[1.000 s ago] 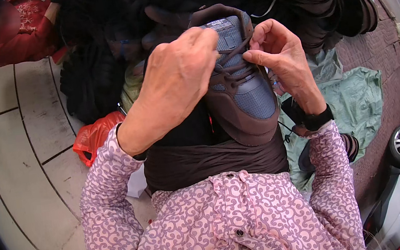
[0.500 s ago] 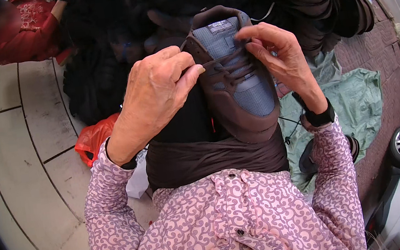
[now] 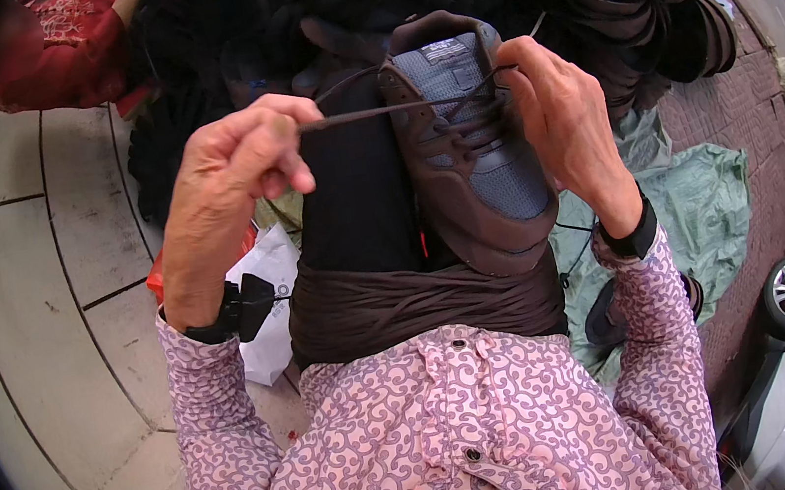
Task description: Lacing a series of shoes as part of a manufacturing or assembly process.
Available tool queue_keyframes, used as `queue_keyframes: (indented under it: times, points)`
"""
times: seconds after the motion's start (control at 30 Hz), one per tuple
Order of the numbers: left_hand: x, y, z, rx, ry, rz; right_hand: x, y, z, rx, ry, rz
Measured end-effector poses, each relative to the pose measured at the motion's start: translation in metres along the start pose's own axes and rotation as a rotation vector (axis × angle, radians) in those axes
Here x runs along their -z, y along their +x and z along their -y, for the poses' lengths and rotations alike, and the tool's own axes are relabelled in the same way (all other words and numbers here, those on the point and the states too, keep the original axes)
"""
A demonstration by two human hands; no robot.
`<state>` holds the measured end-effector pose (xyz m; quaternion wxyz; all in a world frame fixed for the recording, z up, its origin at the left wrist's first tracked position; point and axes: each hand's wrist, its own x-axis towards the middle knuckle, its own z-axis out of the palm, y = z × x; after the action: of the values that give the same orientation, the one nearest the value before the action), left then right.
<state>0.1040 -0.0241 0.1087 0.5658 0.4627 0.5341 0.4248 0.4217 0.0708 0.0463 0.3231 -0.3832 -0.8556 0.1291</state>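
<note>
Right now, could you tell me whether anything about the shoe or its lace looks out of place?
Nothing looks damaged. The brown shoe rests on the person's lap, toe toward the body. Its lace is pulled taut sideways out of the eyelets, pinched by the left hand, while the right hand steadies the shoe's side. The lacing is simply unfinished.

Under me is a floor of large pale paving slabs (image 3: 32, 292) with dark joints; to my right it gives way to small reddish-brown brick paving (image 3: 742, 110). A green cloth (image 3: 704, 204) lies spread on the bricks. A white plastic bag (image 3: 267, 306) and an orange bag (image 3: 157, 276) sit on the slabs by my left side, with dark clothing (image 3: 172, 155) heaped ahead.
</note>
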Motion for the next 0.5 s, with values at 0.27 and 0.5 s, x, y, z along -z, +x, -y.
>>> queue_keyframes:
  times: [0.27,0.5]
  points:
    - [-0.061,0.004,0.004,-0.385,0.572,-0.166,0.0,0.03,0.003,-0.187,0.823,-0.049]
    - [-0.12,0.065,0.027,-0.607,1.204,-0.05,0.023,0.062,-0.035,-0.476,1.63,-0.252]
